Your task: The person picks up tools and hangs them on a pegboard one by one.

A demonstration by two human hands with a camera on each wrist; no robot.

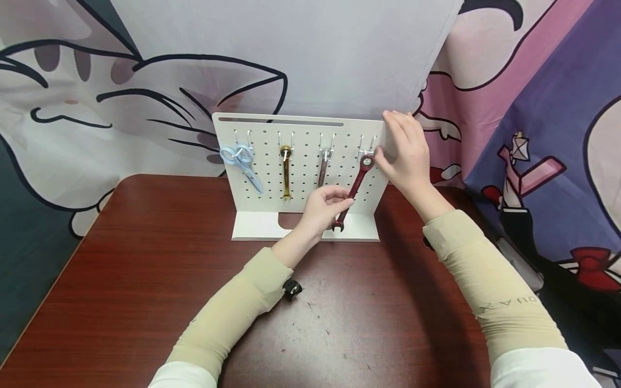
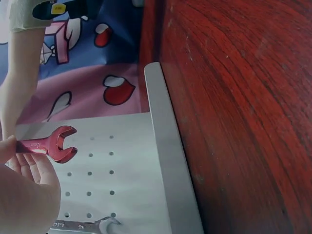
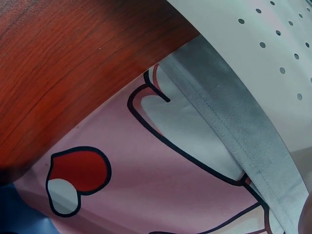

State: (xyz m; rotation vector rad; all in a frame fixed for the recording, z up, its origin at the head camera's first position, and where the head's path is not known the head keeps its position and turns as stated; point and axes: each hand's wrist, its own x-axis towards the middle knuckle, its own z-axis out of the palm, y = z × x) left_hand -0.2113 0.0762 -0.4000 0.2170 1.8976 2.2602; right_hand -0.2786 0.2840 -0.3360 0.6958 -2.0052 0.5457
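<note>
My left hand (image 1: 322, 209) pinches a red combination wrench (image 1: 358, 182) near its lower, open end, between thumb and fingers. The wrench slants, its ring end up at the rightmost hook (image 1: 367, 144) of a white pegboard (image 1: 264, 129); whether the ring sits on the hook I cannot tell. In the left wrist view the wrench's open jaw (image 2: 62, 145) sticks out past the thumb. My right hand (image 1: 406, 153) grips the pegboard's upper right edge, thumb in front. Only a sliver of that hand shows in the right wrist view.
Blue scissors (image 1: 240, 157), a gold wrench (image 1: 286, 172) and a silver wrench (image 1: 323, 167) hang on other hooks. The board stands on a reddish-brown wooden table (image 1: 160, 269), close to a printed cloth (image 1: 339, 54) behind it.
</note>
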